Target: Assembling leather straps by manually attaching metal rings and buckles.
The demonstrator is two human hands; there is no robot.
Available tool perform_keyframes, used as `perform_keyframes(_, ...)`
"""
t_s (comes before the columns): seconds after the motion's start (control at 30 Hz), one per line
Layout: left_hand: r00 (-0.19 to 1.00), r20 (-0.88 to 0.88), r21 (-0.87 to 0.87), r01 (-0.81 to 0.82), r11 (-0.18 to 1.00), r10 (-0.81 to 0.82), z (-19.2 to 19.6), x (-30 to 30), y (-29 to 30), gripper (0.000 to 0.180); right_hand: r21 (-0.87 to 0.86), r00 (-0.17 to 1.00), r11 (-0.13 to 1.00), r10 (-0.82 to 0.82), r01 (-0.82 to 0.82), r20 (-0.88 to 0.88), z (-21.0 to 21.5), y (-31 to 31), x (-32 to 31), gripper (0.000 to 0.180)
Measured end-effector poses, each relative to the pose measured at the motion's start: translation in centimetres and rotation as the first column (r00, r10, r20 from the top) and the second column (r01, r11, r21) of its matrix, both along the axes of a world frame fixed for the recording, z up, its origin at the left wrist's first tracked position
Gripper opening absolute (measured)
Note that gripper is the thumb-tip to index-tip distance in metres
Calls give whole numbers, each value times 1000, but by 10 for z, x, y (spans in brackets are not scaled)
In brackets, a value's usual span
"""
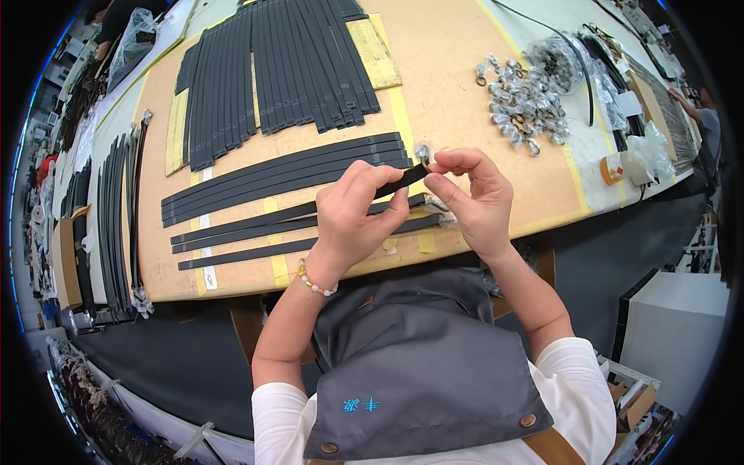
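The strap (408,180) is gripped by the left hand (353,211) and pinched near its end by the right hand (474,198), but the wrapped fitting (423,152) could be skewed by twisting.

Two blue written characters (362,405) (side by side, small against the cloth) on the dark grey apron (442,387).
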State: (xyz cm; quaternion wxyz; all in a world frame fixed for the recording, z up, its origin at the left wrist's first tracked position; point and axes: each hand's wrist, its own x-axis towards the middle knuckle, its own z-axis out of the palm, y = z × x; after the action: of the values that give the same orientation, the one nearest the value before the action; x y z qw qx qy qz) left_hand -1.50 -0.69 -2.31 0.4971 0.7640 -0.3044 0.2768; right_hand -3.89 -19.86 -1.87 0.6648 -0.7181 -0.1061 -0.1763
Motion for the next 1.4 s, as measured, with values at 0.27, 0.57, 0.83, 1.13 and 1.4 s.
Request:
perform_keyframes(0.27,996,-83,-23,11,1000,-13,0,-4,7,27,240,978,963,160,-126,-131,8,-8,-1,25)
perform_keyframes(0.57,833,-470,-229,206,951,-293,16,-8,21,24,379,826,804,543,-458,-154,18,-28,15,28)
perform_keyframes(0.83,856,-455,-166,191,967,-247,26,-11,21,23,457,791,732,604,-506,-92,2,-12,10,39)
perform_keyframes(1.13,832,-492,-150,209,966,-256,28,-16,19,22,243,812,794,582,-557,-45,0,-10,4,37)
perform_keyframes(1.4,883,-367,-119,266,957,-291,35,-18,19,22,705,567,502,806,-501,-171,-11,-19,7,33)
